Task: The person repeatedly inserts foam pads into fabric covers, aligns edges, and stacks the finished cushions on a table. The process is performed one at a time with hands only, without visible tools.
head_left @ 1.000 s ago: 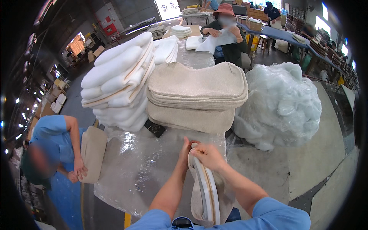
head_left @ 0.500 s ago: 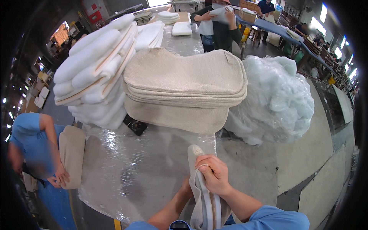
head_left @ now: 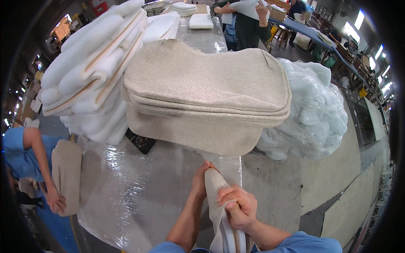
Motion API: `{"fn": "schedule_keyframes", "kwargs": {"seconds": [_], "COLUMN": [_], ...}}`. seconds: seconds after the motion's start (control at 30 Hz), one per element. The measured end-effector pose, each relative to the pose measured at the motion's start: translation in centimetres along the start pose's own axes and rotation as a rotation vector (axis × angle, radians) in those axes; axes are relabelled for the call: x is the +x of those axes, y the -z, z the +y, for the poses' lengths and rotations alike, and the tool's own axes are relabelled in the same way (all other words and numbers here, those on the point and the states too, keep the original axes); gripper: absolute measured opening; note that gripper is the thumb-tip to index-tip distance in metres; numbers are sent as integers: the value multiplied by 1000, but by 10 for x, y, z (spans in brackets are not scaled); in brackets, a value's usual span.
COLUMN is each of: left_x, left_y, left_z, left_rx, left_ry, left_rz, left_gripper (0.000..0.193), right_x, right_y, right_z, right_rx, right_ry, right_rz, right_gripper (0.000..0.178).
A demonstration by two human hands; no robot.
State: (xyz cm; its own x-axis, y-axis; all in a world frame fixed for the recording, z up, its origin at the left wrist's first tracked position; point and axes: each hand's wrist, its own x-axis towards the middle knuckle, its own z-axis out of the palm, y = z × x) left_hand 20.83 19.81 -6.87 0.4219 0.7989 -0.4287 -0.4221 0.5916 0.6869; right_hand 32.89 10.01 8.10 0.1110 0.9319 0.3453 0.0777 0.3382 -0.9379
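Head view, single entry. Beige fabric cover, upholstered type, stands on edge at the near rim of the table, which is wrapped in clear plastic film. White foam pad shows at the cover's lower opening, between the person's forearms.

Left hand: closed about the far top corner of the cover, fingers wrapped over the fabric edge. Right hand: clenched on the near side of the same cover, fingers curled into the cloth just above the foam.

Step in hand, by judgement: drawing the cover over the foam, with the top corner being seated. The next move would call for a firm pull of fabric down the pad with both hands, keeping the seam straight and the corner filled.

Stack of finished beige cushions: centre of table, just beyond the hands, apart from them. Pile of white foam pads: left of that stack, leaning. Bag of white stuffing: right of the stack, in clear plastic.

Co-worker, blue shirt, at the table's left edge, one hand on another beige cushion. Other people stand at the far end, small in view.
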Motion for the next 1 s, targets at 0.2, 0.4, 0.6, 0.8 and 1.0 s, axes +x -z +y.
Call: {"fn": "schedule_keyframes", "kwargs": {"seconds": [0.2, 0.4, 0.6, 0.8, 1.0], "left_x": [-29, -50, -38, -83, -90], "left_y": [-39, -53, -10, 17, -14], "left_z": [69, 79, 30, -42, -71], "left_rx": [382, 554, 104, -220, 121], "left_ry": [-289, -573, -278, 208, 195], "left_rz": [-219, -183, 122, -13, -121], "left_gripper": [58, 55, 48, 65, 63], "right_x": [2, 4, 6, -11, -13], "right_y": [-8, -14, -14, 12, 16], "right_z": [10, 16, 7, -20, -17], "right_rx": [19, -34, -75, -125, -119], "right_ry": [-46, -23, -53, 73, 124], "right_rz": [12, 5, 3, 78, 94], "right_gripper": [21, 20, 22, 26, 25]}}
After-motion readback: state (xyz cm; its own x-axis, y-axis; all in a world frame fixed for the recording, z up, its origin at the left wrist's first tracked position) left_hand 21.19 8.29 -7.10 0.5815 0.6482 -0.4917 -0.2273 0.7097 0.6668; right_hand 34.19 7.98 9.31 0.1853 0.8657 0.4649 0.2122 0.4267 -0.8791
